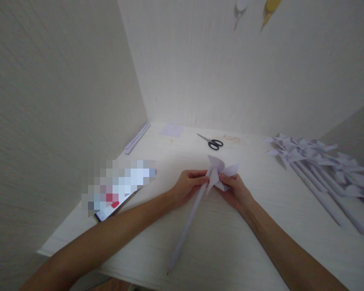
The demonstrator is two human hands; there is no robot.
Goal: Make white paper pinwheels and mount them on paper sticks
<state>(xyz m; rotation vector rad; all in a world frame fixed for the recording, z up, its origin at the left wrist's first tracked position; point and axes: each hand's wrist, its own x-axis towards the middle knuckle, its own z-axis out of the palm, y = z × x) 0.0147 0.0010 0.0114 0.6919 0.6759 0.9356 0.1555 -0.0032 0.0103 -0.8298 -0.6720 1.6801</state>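
A pale tabletop (218,242) in a white corner is seen. A paper pinwheel (220,171) on its rolled stick (186,226) is pinched closed by left hand (186,186) and right hand (235,190); assembly judged unfinished. Beyond, finished pinwheels (315,161) are piled right, scissors (211,142) lie farther back.

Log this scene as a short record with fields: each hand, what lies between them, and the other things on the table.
left hand: pinching the top of the paper stick
right hand: holding the paper pinwheel head
stick: lies slanting toward the near table edge
scissors: behind the hands, shut, untouched
finished pinwheels: heap at right
paper square: far side
rolled sticks: by left wall
table: pale wood
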